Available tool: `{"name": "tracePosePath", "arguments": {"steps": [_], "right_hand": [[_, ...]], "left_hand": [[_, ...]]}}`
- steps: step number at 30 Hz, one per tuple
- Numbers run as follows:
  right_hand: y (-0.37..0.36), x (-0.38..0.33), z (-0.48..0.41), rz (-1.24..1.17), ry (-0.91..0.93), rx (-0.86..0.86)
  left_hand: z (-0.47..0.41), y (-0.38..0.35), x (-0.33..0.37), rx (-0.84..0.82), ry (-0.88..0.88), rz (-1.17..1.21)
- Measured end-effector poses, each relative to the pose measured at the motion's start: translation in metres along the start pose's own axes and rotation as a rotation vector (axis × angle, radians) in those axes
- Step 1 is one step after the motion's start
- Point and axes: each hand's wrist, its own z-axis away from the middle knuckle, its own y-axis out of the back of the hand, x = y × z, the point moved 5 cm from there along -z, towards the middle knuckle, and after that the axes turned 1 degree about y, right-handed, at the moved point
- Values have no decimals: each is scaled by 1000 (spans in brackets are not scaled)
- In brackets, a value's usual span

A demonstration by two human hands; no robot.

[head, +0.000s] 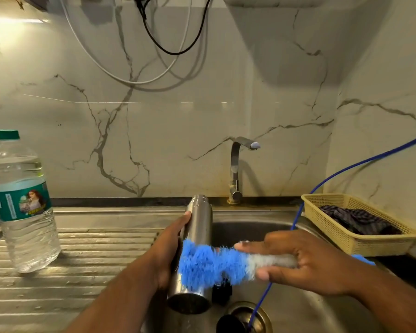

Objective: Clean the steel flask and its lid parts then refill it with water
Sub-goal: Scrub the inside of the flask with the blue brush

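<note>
Steel flask [199, 222] hangs tilted over the left edge of the sink [293, 308]. Left of the sink, a capped water bottle [22, 203] stands on the ribbed bench [87, 263]. Over the sink, the left hand [171, 246] wraps around the flask's side. A blue bottle brush [207, 263] lies across the flask, its pale end gripped by the right hand [305, 263]. Right of the sink sits a yellow basket [360, 246] holding dark cloth.
</note>
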Motion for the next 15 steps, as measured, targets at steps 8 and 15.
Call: {"name": "tracePosePath", "arguments": {"steps": [8,15], "right_hand": [[3,26,-4,-43,-207,186],[4,1,5,-350,-156,-68]], "left_hand": [[-10,1,-3,43,17,-5],[-4,-8,-4,-46,-11,-6]]}}
